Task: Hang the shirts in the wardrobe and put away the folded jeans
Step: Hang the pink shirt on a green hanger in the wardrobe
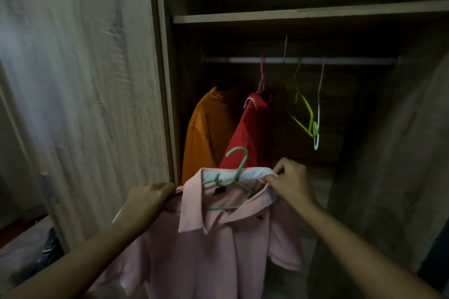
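Pink soft cotton polo shirt (218,238) hangs limp; my left hand (148,198) pinches its nine-o'clock shoulder, right hand (290,181) its three-o'clock collar, over the green plastic hanger (237,172).

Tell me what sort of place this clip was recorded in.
Most likely a bedroom, at an open wooden wardrobe: a hanging rail carries an orange shirt, a red shirt and empty hangers, while both hands hold a pink shirt on a green hanger.

Two bare forearms reach into view, no sleeves, watch or rings showing on the left hand (145,199) or the right hand (291,182).
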Motion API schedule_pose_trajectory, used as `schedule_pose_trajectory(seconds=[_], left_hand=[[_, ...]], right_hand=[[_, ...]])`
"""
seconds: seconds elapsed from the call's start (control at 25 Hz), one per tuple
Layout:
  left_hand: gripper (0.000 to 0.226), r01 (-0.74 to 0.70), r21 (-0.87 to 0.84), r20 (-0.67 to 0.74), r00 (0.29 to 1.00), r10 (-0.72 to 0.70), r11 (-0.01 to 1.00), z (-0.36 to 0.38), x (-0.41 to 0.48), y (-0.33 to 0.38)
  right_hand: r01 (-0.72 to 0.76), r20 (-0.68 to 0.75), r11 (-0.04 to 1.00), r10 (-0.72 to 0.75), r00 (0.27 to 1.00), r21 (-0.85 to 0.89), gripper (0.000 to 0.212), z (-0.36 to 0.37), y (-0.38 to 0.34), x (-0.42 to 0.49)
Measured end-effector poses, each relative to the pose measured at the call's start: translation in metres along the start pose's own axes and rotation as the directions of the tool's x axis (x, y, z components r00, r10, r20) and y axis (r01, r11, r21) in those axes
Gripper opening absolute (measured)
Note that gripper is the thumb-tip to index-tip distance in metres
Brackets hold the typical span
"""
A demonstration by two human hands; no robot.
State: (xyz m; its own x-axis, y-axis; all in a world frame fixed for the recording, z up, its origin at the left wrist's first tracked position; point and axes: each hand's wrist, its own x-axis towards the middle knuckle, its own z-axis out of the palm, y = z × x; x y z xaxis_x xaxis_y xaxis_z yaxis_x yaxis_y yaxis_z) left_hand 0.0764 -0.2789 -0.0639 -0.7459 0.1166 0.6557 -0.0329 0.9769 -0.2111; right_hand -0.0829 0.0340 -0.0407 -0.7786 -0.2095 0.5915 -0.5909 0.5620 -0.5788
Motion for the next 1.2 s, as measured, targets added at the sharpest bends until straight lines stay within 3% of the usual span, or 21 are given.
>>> schedule_pose_trajectory(seconds=[0.16, 0.24, 0.36, 0.48, 0.56, 0.68, 0.76, 0.84, 1.0, 1.08, 1.2], left_hand=[[0.035, 0.127, -0.243, -0.109, 0.982, -0.157, 0.962, 0.000, 0.005, -0.015], [0.040, 0.095, -0.324, -0.137, 0.980, -0.146, 0.941, -0.002, 0.009, -0.017], [0.055, 0.019, -0.389, -0.160, 0.983, -0.087, 0.921, -0.008, 0.017, -0.015], [0.058, -0.051, -0.470, -0.126, 0.992, -0.010, 0.881, -0.011, 0.032, -0.004], [0.062, -0.045, -0.568, -0.025, 0.999, 0.037, 0.822, -0.010, 0.050, 0.009], [0.070, 0.087, -0.689, 0.111, 0.994, -0.013, 0.719, -0.014, 0.093, 0.040], [0.047, 0.157, -0.758, 0.128, 0.988, -0.092, 0.633, -0.020, 0.135, 0.068], [0.036, 0.125, -0.692, 0.127, 0.991, -0.051, 0.711, -0.021, 0.183, 0.096], [0.042, 0.237, -0.448, 0.417, 0.908, -0.032, 0.862, -0.003, 0.249, 0.137], [0.044, 0.345, -0.402, 0.428, 0.890, -0.158, 0.848, 0.008, 0.249, 0.131], [0.054, 0.511, -0.447, 0.391, 0.850, -0.353, 0.734, 0.011, 0.239, 0.098]], right_hand=[[0.066, 0.182, 0.998, -0.062, 0.981, -0.015, 0.026, -0.005, -0.012, -0.003], [0.182, 0.187, 0.981, -0.168, 0.968, -0.062, 0.024, -0.013, -0.007, 0.003], [0.300, 0.381, 0.946, -0.233, 0.895, -0.125, 0.044, -0.032, -0.002, 0.015], [0.224, 0.599, 0.970, -0.234, 0.766, 0.093, 0.028, -0.059, -0.004, 0.017], [0.114, 0.667, 0.977, -0.208, 0.715, 0.183, 0.019, -0.083, 0.000, 0.016], [-0.033, 0.637, 0.968, -0.138, 0.758, 0.249, 0.015, -0.123, 0.010, 0.010], [-0.049, 0.606, 0.963, -0.126, 0.786, 0.265, 0.014, -0.146, 0.014, 0.006], [-0.078, 0.592, 0.958, -0.105, 0.799, 0.275, 0.012, -0.164, 0.016, 0.003], [-0.161, 0.567, 0.958, -0.001, 0.824, 0.237, 0.011, -0.200, 0.020, -0.002], [-0.232, 0.541, 0.946, 0.075, 0.838, 0.227, 0.013, -0.212, 0.021, -0.005], [-0.441, 0.512, 0.853, 0.256, 0.820, 0.279, 0.019, -0.216, 0.013, -0.007]])
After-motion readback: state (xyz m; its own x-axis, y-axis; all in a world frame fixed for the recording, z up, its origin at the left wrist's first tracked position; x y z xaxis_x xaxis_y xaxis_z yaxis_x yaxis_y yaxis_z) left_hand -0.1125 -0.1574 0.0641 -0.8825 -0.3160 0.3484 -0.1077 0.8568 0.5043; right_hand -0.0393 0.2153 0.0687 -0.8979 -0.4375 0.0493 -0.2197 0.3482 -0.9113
